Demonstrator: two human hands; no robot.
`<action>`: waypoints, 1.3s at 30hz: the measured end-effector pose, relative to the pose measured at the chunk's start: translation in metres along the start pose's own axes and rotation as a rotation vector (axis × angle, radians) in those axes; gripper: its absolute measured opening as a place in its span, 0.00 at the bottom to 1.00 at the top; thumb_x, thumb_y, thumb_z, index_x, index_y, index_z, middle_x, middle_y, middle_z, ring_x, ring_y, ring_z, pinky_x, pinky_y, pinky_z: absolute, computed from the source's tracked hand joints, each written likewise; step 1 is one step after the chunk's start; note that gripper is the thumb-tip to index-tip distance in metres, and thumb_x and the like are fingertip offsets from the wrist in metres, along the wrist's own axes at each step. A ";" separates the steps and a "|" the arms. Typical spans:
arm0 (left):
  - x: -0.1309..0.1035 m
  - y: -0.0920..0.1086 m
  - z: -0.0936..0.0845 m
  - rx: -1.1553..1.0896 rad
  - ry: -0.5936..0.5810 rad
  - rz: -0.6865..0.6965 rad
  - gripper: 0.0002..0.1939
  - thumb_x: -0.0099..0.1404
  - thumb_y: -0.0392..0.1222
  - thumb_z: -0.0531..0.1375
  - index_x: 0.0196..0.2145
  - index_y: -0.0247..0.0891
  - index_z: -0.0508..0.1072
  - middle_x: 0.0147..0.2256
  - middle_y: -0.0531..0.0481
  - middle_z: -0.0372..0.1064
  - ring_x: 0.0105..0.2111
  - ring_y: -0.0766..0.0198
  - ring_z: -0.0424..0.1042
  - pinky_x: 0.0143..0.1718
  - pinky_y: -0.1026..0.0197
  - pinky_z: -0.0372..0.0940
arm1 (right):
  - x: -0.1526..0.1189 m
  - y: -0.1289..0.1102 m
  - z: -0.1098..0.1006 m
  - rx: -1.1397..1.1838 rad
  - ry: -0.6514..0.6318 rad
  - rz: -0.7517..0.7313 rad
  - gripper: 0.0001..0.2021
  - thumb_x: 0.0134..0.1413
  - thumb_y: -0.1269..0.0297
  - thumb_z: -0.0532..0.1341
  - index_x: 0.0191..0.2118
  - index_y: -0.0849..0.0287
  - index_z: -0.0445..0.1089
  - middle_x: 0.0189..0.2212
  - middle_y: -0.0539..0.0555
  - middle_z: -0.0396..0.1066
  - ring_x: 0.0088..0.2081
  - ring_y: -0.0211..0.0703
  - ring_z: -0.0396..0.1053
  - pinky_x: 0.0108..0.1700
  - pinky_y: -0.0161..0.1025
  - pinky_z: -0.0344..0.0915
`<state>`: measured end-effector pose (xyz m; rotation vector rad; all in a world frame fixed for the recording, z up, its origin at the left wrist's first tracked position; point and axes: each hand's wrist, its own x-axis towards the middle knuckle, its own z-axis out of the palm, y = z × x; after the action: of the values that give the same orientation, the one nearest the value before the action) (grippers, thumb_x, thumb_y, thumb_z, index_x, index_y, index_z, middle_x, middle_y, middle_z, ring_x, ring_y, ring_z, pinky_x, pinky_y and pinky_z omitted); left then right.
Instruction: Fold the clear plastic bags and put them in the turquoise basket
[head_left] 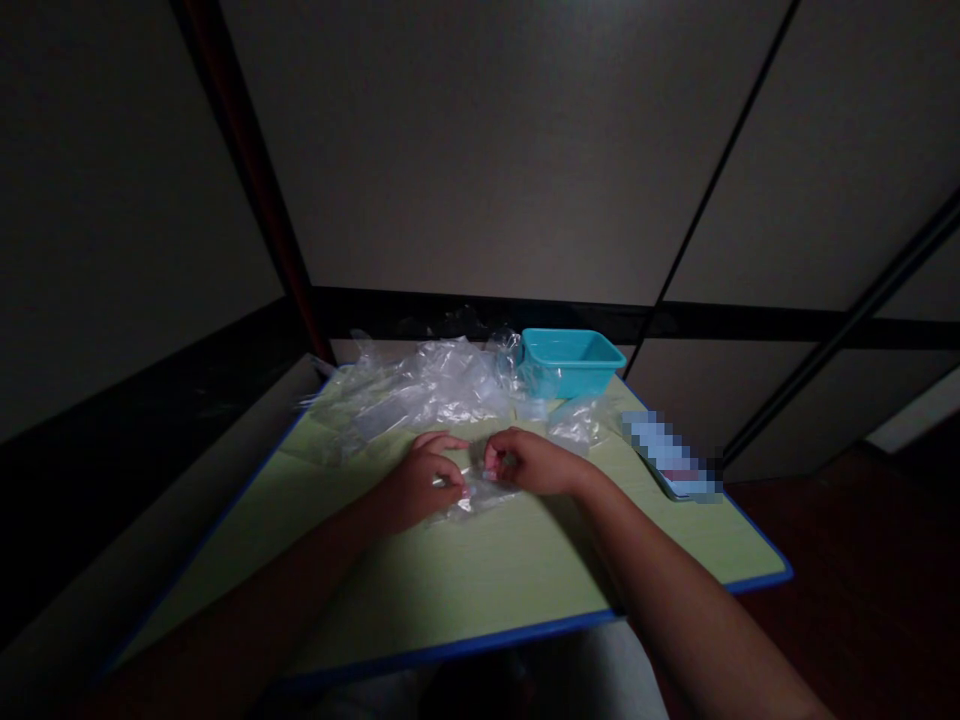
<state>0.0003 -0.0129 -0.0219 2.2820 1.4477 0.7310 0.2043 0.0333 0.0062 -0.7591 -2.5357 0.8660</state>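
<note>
A small clear plastic bag lies low over the middle of the table, between my two hands. My left hand pinches its left side between thumb and index finger, while the other fingers stretch forward. At its upper right, my right hand has curled fingers closed on the plastic; the fingertips are partly hidden. Just beyond the hands is a crumpled heap of clear plastic bags. Another clear plastic piece rests past my right hand.
A turquoise plastic basket stands at the back right of the green table, which has a blue edge. A flat, blurred-out item lies by the right edge. Pale panels rise behind the table.
</note>
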 end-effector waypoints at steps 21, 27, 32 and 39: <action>0.000 0.006 -0.003 -0.025 -0.058 -0.079 0.06 0.51 0.44 0.62 0.21 0.41 0.77 0.49 0.49 0.66 0.56 0.52 0.53 0.57 0.51 0.47 | -0.002 0.010 0.007 -0.184 -0.122 -0.011 0.12 0.36 0.60 0.69 0.27 0.59 0.68 0.25 0.48 0.68 0.35 0.40 0.61 0.37 0.33 0.54; 0.001 0.002 -0.002 -0.042 -0.036 -0.094 0.06 0.49 0.44 0.62 0.21 0.40 0.76 0.51 0.47 0.64 0.56 0.51 0.52 0.56 0.51 0.49 | -0.002 0.006 0.006 -0.176 -0.098 -0.009 0.13 0.38 0.59 0.68 0.29 0.60 0.69 0.27 0.49 0.67 0.37 0.41 0.60 0.38 0.34 0.54; 0.004 0.005 -0.007 -0.070 0.025 -0.150 0.11 0.53 0.46 0.58 0.21 0.41 0.76 0.46 0.49 0.69 0.53 0.53 0.59 0.56 0.52 0.50 | -0.001 -0.001 0.005 -0.277 0.024 -0.007 0.08 0.55 0.64 0.56 0.30 0.62 0.68 0.26 0.53 0.67 0.33 0.40 0.61 0.36 0.34 0.54; 0.003 0.004 -0.007 -0.087 0.097 -0.158 0.11 0.53 0.46 0.57 0.21 0.41 0.76 0.45 0.50 0.70 0.50 0.54 0.63 0.53 0.53 0.55 | -0.002 -0.008 0.002 -0.320 0.025 -0.027 0.11 0.44 0.57 0.64 0.30 0.60 0.69 0.24 0.50 0.67 0.28 0.37 0.62 0.31 0.33 0.52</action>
<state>0.0003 -0.0113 -0.0135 2.0659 1.5855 0.8492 0.2017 0.0263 0.0095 -0.8192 -2.6892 0.4420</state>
